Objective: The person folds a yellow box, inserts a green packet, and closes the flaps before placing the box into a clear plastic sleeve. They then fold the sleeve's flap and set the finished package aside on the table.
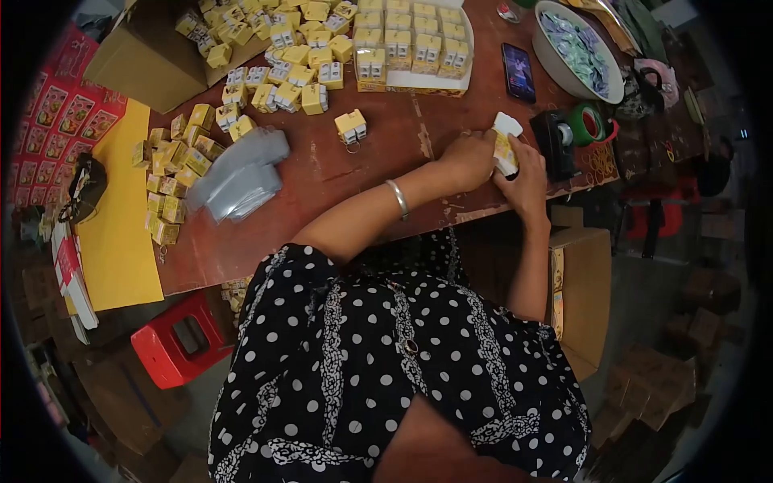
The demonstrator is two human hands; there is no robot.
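"Take the smartphone as our landmark: where do we have edges and room?"

"The red-brown table ends on our side of the phone; our right wrist crosses its near edge. Left of the phone and closer to us, bare tabletop stretches from our hands to a lone yellow keyring box."

"Tight spots?"

"Right of the phone and nearer us, the black tape dispenser stands just beside our right hand. A white display tray sits left of the phone."

"Where is the small yellow-and-white carton?"

"On our side of the phone, between both hands. The fingers of our left hand are clamped on its left side, our right thumb and fingers on its right; its white end sticks out past them toward the phone. Whether its base touches the table, we can't tell."
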